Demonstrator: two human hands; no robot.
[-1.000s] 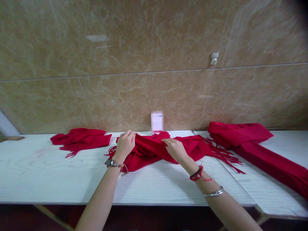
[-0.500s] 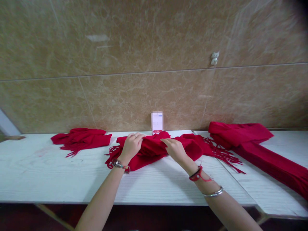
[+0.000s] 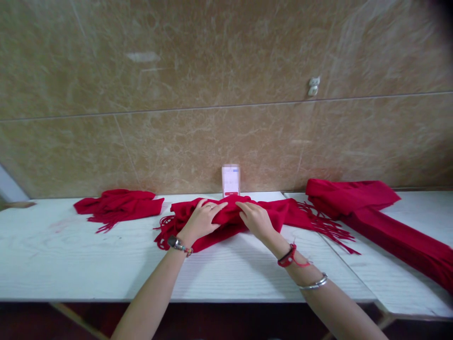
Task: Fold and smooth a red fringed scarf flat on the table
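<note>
A red fringed scarf (image 3: 226,216) lies bunched in loose folds on the white table, its tassels trailing out at both ends. My left hand (image 3: 203,219), with a ring on one finger, grips the folds left of the middle, the thumb towards me. Just to the right, my right hand (image 3: 256,218) is closed on the same scarf, its fingertips close to those of the left. Some of the fingertips are hidden in the cloth.
Another red scarf (image 3: 120,205) lies crumpled at the left. A third red scarf (image 3: 354,196) is at the right, one end running towards the front edge. Behind the middle scarf a phone (image 3: 231,179) leans on the marbled wall (image 3: 170,146). The white table (image 3: 88,264) has a seam at right.
My left hand has come a little lower and to the right, its fingers now over the scarf's folds. The cloth between my hands is gathered up more; my right hand has barely moved.
</note>
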